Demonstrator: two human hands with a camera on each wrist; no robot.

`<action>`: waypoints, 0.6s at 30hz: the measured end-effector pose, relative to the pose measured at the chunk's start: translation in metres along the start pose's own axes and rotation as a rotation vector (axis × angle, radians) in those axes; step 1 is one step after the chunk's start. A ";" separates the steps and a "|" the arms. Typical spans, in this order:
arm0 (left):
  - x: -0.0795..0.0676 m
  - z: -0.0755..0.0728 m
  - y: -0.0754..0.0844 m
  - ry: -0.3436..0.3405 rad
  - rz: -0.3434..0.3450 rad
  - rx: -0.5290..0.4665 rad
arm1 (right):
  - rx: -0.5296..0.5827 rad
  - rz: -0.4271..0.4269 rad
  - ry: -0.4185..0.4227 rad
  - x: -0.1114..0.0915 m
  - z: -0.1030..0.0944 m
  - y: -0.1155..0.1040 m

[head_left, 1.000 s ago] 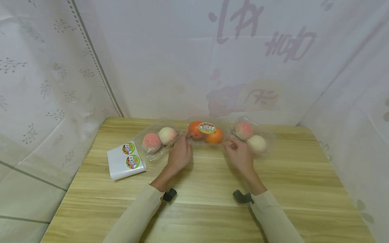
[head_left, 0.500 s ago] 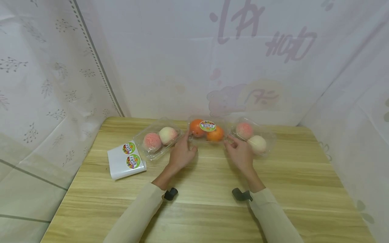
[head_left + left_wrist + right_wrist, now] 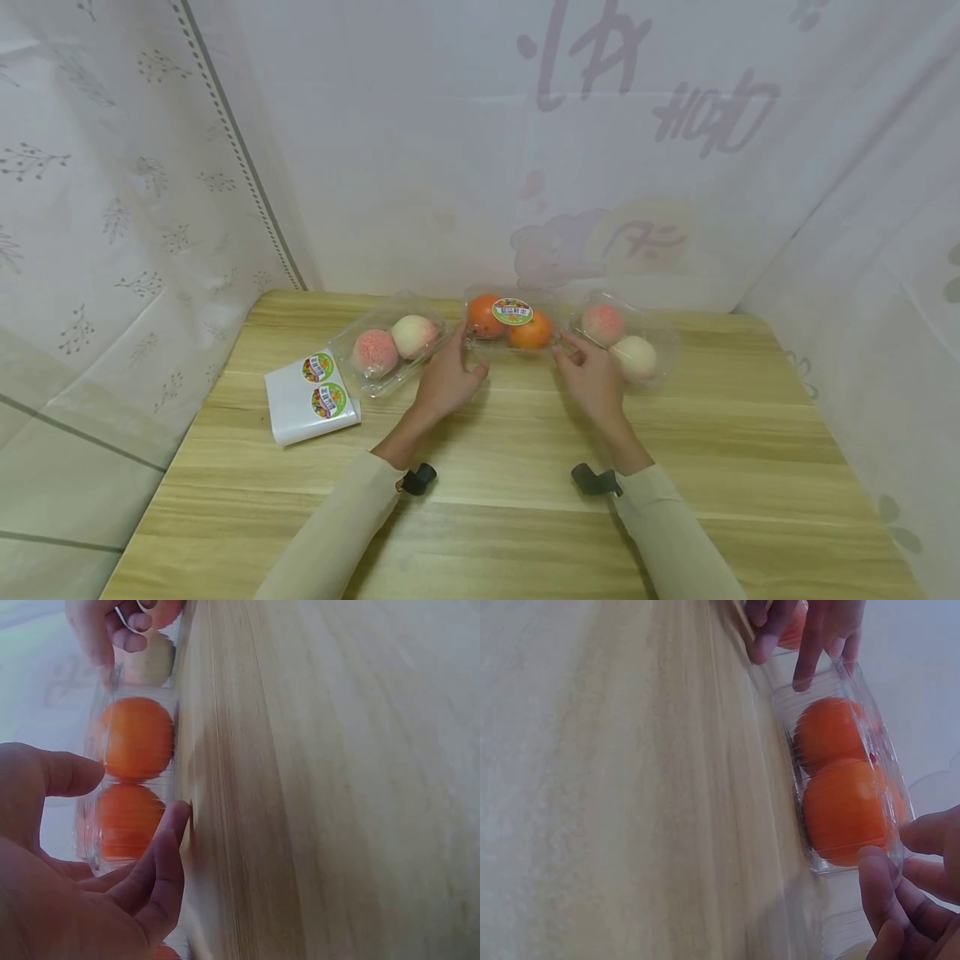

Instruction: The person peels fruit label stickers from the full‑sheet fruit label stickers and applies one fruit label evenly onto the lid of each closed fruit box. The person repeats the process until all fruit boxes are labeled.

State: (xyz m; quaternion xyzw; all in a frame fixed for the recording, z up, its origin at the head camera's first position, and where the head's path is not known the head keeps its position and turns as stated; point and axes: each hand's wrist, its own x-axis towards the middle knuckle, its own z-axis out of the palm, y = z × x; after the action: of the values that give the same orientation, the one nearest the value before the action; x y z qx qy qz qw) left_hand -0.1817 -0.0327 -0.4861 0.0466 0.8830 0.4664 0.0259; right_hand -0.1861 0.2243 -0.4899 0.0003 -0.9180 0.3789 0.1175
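A clear plastic fruit box (image 3: 546, 302) with two orange fruits (image 3: 530, 331) and a round label (image 3: 512, 312) on its lid lies at the table's back. My left hand (image 3: 448, 380) is at its left end, index finger straight along that end and thumb spread away in front. At the opposite end, my right hand (image 3: 594, 377) pinches the box's edge between thumb and finger, the other fingers curled. The right wrist view shows those right fingertips (image 3: 877, 862) right at the box's corner. In the left wrist view my left fingers (image 3: 171, 847) lie beside the box, thumb apart.
Left of it stands a clear box (image 3: 375, 388) with two pink-and-cream peaches (image 3: 376, 352); a similar box (image 3: 663, 333) stands at the right. A white label sheet (image 3: 291, 405) with two round stickers lies front left. A patterned curtain (image 3: 420, 167) rises behind the table (image 3: 495, 533).
My left thumb has moved off the middle box and spread away, with the index finger straightening along its end. The box shifted slightly backward, then stayed. The right hand has hardly moved.
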 end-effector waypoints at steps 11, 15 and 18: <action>-0.007 -0.003 -0.001 0.018 0.007 -0.017 | 0.013 -0.019 -0.017 -0.002 -0.001 0.000; -0.018 -0.007 0.000 0.025 0.012 -0.023 | 0.020 -0.032 -0.030 -0.003 -0.001 0.002; -0.030 -0.012 0.003 0.024 0.010 -0.060 | 0.029 -0.012 -0.036 -0.005 -0.002 0.002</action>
State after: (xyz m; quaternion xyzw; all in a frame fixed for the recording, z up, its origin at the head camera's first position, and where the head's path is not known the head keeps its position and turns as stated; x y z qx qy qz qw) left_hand -0.1524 -0.0436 -0.4765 0.0447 0.8687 0.4932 0.0145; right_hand -0.1807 0.2271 -0.4911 0.0143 -0.9143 0.3915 0.1029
